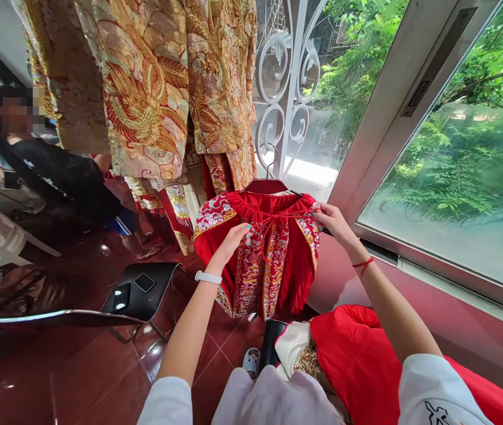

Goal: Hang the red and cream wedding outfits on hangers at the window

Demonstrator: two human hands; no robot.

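A red embroidered skirt [273, 254] hangs on a hanger [269, 184] in front of me, with a thin red drawstring [278, 219] tied across its gathered waist. My left hand [236, 236], with a white band on the wrist, pinches the drawstring near the bow at the middle. My right hand [329, 219], with a red thread on the wrist, pinches the other end of the string at the skirt's right edge. Both hands are closed on the string.
Gold and red embroidered robes [167, 88] hang above at the left. A person in black [56, 171] sits at the far left. A black chair [140, 289] stands on the red tiled floor. A red garment [358, 354] lies at my lap. Windows [455, 147] fill the right.
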